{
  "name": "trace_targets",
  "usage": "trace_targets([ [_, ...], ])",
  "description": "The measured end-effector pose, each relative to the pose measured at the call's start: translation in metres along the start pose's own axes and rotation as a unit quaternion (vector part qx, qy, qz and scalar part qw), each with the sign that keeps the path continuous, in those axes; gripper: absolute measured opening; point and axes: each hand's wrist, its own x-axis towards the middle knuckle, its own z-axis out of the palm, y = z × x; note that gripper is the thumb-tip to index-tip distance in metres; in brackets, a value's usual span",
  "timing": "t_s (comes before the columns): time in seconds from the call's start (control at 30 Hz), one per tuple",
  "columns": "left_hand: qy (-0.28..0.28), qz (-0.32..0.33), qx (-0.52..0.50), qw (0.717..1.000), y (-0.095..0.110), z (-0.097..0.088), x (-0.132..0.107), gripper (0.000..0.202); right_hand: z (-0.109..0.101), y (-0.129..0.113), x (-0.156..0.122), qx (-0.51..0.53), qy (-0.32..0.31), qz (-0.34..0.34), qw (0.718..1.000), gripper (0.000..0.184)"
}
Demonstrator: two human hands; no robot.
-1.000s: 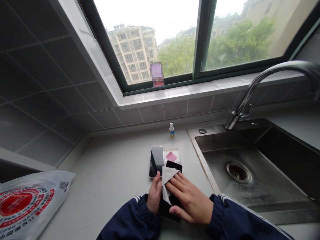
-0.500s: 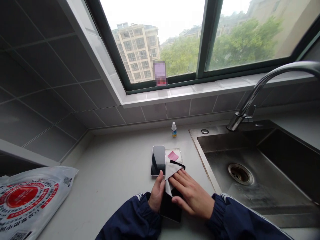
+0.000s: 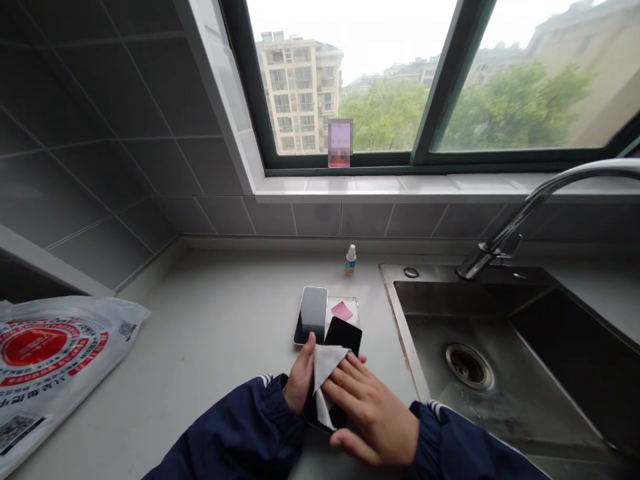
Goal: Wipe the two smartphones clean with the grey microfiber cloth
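My left hand [image 3: 300, 375] grips the left side of a black phone-shaped slab [image 3: 343, 336], whose lower part is hidden under my hands. My right hand [image 3: 369, 413] lies across the slab and presses a pale grey cleaning cloth [image 3: 326, 377] onto it. Just above my left fingertips, a smartphone with a glossy screen [image 3: 313, 315] lies on the counter. Behind the slab sits a clear plastic tray [image 3: 350, 307] holding a pink slip [image 3: 342, 311]. A small dropper bottle [image 3: 351, 260] stands farther back.
A steel sink [image 3: 470, 367] with a drain lies to the right, under a curved chrome faucet [image 3: 520, 230]. A white printed plastic bag [image 3: 55, 353] lies on the counter at the left. Grey tiles and a window sill back the counter.
The view has swung, so everything sits lower and farther left in the frame. The cloth has slid down the slab under my right hand, baring more of the slab's upper end.
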Motion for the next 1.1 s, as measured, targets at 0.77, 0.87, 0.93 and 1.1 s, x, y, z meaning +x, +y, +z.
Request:
trace_targets([
  [0.77,-0.012,0.004,0.031,0.999,-0.004,0.000,-0.004,0.072,0.017,0.027,-0.011,-0.145,0.127,0.106,0.976,0.056],
  [0.87,-0.013,0.055,0.015,0.998,-0.002,0.005,-0.001,0.069,0.017,0.019,-0.008,-0.122,0.093,0.089,0.984,0.057],
  [0.93,-0.013,0.055,0.004,0.998,-0.001,0.007,-0.001,0.070,0.015,0.010,-0.005,-0.098,0.063,0.064,0.991,0.056],
  [1.1,-0.016,0.024,-0.001,1.000,0.000,-0.001,-0.003,0.089,0.009,-0.011,0.001,-0.050,0.014,0.023,0.998,0.053],
])
